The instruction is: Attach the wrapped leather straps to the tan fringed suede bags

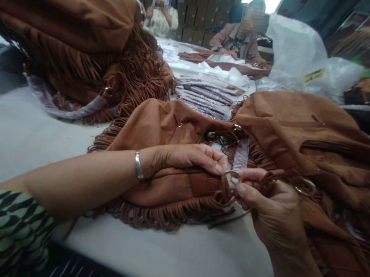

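Observation:
A brown fringed handbag (158, 129) lies on the white table in front of me. At its right end both my hands meet around a round metal ring (232, 178) with thin brown leather cords about it. My left hand (199, 157), a silver bracelet on its wrist, pinches the ring's left side between thumb and fingertips. From the other side my right hand (273, 203) grips the ring with thumb and forefinger. A brown leather strap end (273, 176) shows over the right fingers. How the cords run through the ring is too small to tell.
More brown fringed bags (84, 17) are piled at the left, and another bag (291, 114) lies close on the right. Wrapped straps (206, 95) and clear plastic (298, 58) cover the table farther back. Two people sit across the table.

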Demonstrator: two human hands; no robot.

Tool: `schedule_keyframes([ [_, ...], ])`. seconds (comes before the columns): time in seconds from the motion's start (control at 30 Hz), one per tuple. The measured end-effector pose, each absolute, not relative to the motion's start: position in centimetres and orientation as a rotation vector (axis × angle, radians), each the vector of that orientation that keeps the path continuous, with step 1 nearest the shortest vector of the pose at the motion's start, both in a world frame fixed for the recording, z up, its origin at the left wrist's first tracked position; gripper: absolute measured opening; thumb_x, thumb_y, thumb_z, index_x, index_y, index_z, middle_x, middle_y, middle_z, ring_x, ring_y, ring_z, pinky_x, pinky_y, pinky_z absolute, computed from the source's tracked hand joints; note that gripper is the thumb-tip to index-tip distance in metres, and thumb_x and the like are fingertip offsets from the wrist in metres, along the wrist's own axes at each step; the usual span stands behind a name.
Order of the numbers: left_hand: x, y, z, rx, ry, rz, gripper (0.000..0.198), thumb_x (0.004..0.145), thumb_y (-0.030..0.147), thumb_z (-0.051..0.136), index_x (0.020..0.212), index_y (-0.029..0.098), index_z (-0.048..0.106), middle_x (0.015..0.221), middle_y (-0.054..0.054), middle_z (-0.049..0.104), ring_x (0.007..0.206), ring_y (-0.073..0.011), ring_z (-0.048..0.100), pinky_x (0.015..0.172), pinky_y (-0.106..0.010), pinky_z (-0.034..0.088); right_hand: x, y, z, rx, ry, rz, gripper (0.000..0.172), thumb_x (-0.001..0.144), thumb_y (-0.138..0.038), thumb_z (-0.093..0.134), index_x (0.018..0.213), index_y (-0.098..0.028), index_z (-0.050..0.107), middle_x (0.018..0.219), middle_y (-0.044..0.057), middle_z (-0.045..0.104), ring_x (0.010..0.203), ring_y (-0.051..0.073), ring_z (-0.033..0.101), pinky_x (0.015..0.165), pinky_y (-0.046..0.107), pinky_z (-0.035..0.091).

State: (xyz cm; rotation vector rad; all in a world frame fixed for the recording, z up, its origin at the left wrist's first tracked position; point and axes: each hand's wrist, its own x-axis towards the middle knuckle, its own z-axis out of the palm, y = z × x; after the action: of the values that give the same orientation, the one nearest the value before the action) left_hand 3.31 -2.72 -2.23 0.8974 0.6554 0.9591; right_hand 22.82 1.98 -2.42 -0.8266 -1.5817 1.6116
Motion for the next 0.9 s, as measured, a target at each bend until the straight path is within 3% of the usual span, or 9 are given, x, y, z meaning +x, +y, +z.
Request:
schedule_keyframes([
  [0.33,4.3,-2.9,-2.0,0.974,0.742,0.797,0.014,0.067,0.013,0.07,0.069,0.01,0.056,0.066,0.002,0.057,0.063,-0.0065,0.051,0.063,-0.019,0.038,24.5,2.2,-0.9,-0.766,-2.149,1.302,0.017,0.072,-0.031,0.073,0.067,-0.017,0.064,0.052,-0.003,0.051,0.044,0.008,0.042,0.04,0.021,0.032],
  [0.47,3.9,-3.0,-1.6,0.965,0.738,0.832,0.016,0.067,0.018,0.071,0.073,0.011,0.058,0.069,0.002,0.058,0.067,-0.0078,0.052,0.07,-0.022,0.04,23.5,1.5,-2.0,-0.806,-1.766,1.553,0.019,0.066,-0.03,0.077,0.07,-0.017,0.064,0.051,-0.003,0.052,0.042,0.008,0.043,0.038,0.02,0.034],
  [0.67,3.1,-3.0,-1.0,1.065,0.749,0.911,0.015,0.068,0.021,0.069,0.078,0.011,0.063,0.084,-0.004,0.065,0.089,-0.0162,0.058,0.091,-0.028,0.039,20.7,-0.2,-2.4,-0.855,-1.267,1.695,0.025,0.061,-0.028,0.08,0.073,-0.017,0.06,0.059,-0.002,0.056,0.047,0.008,0.047,0.037,0.018,0.036],
  [0.9,3.3,-3.6,-0.9,0.983,0.712,0.899,0.015,0.067,0.02,0.066,0.078,0.011,0.061,0.078,-0.002,0.062,0.075,-0.0122,0.056,0.075,-0.025,0.042,22.2,1.4,-1.6,-0.817,-1.429,1.927,0.024,0.06,-0.03,0.083,0.069,-0.016,0.066,0.053,-0.002,0.056,0.044,0.007,0.048,0.036,0.015,0.036],
])
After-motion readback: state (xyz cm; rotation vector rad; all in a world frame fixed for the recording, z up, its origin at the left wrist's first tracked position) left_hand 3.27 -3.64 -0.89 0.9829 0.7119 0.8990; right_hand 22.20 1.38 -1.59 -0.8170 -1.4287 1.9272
